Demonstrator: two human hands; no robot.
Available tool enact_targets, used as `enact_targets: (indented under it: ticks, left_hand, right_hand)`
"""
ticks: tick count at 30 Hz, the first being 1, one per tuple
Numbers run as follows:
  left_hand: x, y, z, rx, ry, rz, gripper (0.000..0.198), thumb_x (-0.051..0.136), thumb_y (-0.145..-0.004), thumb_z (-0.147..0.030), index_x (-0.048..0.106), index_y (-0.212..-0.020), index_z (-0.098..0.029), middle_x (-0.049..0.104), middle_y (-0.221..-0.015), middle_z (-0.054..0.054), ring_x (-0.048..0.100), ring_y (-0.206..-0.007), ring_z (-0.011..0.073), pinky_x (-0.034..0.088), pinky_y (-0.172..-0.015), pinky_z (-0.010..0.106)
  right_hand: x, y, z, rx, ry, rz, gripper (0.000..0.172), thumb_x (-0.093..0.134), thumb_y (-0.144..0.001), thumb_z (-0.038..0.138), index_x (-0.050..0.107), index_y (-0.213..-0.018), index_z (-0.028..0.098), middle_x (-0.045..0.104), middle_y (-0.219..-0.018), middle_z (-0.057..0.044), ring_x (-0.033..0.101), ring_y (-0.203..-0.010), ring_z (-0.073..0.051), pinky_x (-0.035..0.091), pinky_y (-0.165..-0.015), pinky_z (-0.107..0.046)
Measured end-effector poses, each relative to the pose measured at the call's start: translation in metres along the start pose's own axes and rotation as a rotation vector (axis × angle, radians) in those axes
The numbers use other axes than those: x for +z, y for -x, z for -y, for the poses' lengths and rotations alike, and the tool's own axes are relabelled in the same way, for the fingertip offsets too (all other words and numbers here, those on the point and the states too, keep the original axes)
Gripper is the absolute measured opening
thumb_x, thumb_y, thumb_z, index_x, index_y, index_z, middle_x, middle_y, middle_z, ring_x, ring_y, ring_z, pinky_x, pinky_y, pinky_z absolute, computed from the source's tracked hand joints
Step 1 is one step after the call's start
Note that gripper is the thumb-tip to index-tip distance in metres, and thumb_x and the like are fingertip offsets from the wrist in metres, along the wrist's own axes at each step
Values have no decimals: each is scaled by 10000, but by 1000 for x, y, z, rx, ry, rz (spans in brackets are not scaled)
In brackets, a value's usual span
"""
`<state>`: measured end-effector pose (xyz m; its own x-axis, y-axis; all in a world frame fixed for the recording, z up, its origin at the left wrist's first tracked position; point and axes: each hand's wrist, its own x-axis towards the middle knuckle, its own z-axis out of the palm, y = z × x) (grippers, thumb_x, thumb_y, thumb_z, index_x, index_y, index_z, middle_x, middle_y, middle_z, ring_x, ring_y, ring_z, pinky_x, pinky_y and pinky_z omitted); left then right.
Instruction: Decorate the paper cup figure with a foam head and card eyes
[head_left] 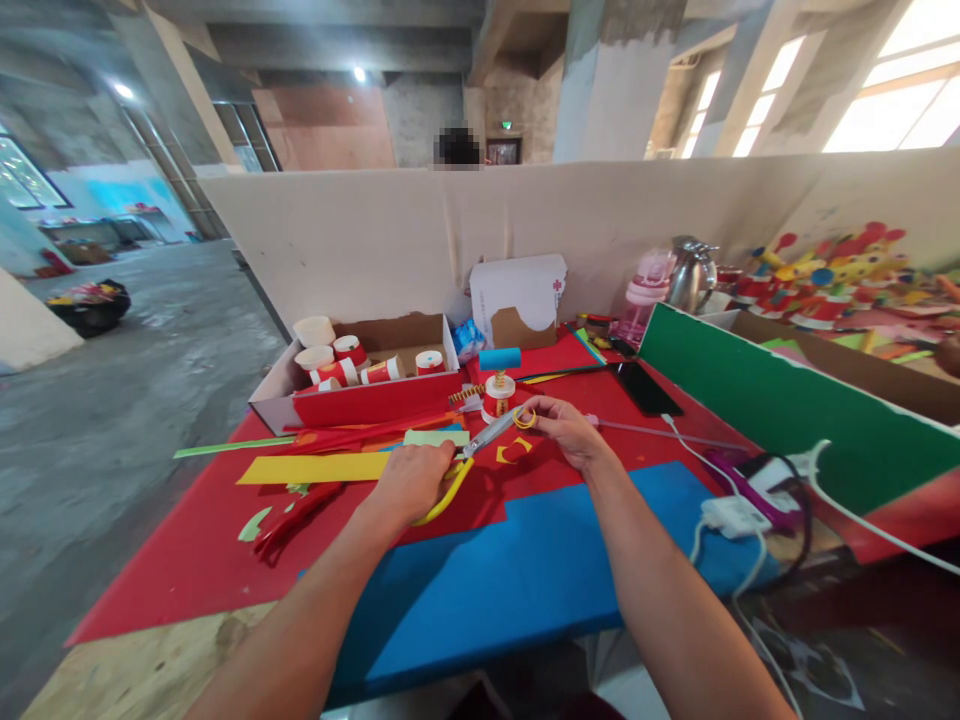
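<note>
Over red paper (187,560), left hand (420,480) grips scissors (493,432) beside ring (525,426) pinched by right hand (568,430)

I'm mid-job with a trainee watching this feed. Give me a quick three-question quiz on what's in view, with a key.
1. Which hand holds the scissors?
2. True or false: the pink bottle stands beside the metal jug.
3. Fill the gap: the right hand holds a small ____ ring between its fingertips.

Key:
1. The left hand.
2. True.
3. Yellow.
</note>
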<state>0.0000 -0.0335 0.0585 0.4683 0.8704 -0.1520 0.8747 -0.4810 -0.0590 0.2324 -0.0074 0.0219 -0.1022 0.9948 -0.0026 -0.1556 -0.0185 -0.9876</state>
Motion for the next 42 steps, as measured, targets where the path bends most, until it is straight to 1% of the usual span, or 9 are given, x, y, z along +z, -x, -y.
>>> enact_targets:
  ticks: [10, 15, 20, 26, 30, 35, 42]
  left_hand:
    - [2, -1, 0, 0, -4, -1, 212, 393, -854, -218, 547, -995, -180, 681, -874, 141, 657, -835, 305, 471, -682, 366]
    - [1, -1, 1, -7, -3, 9, 233, 378, -858, -225, 554, -1004, -184, 685, -878, 140, 656, -840, 303, 472, -699, 372]
    - [0, 0, 1, -6, -6, 7, 227, 382, -854, -223, 561, -988, -182, 686, -857, 139, 658, -828, 309, 471, -683, 370]
    - [1, -1, 2, -14, 1, 7, 237, 388, -848, -237, 553, -1008, -178, 679, -891, 146, 651, -849, 321, 473, -689, 384]
    - [1, -2, 1, -18, 13, 15, 245, 394, -845, -237, 547, -1027, -176, 677, -915, 149, 647, -866, 319, 471, -719, 402]
    - [0, -2, 1, -28, 24, 26, 238, 405, -851, -245, 545, -1030, -175, 674, -916, 155, 647, -871, 312, 468, -732, 396]
    - [1, -1, 1, -1, 10, 5, 235, 370, -868, -240, 555, -999, -180, 684, -874, 142, 654, -840, 309, 472, -708, 387]
  right_hand:
    - [0, 0, 1, 6, 21, -2, 233, 787, -570, 337, 674, -707, 186, 665, -723, 16, 579, -687, -107, 446, -713, -248]
    - [-1, 0, 1, 17, 6, -29, 247, 793, -557, 340, 675, -708, 184, 665, -724, 16, 580, -683, -105, 449, -703, -245]
    - [-1, 0, 1, 9, -12, -42, 255, 790, -557, 352, 672, -702, 180, 667, -718, 16, 583, -680, -102, 450, -706, -243]
    - [-1, -1, 2, 2, -5, -47, 255, 791, -556, 349, 669, -696, 174, 659, -693, 22, 573, -660, -90, 439, -686, -228]
    - [0, -1, 2, -5, -4, -28, 253, 791, -552, 349, 673, -692, 174, 657, -686, 22, 571, -657, -92, 441, -697, -236]
    - [1, 0, 3, -15, 8, -11, 234, 785, -562, 346, 673, -681, 177, 649, -672, 23, 566, -646, -98, 444, -705, -251]
    - [0, 0, 2, -6, 7, -9, 241, 789, -561, 350, 676, -688, 179, 660, -691, 18, 578, -656, -101, 452, -710, -251]
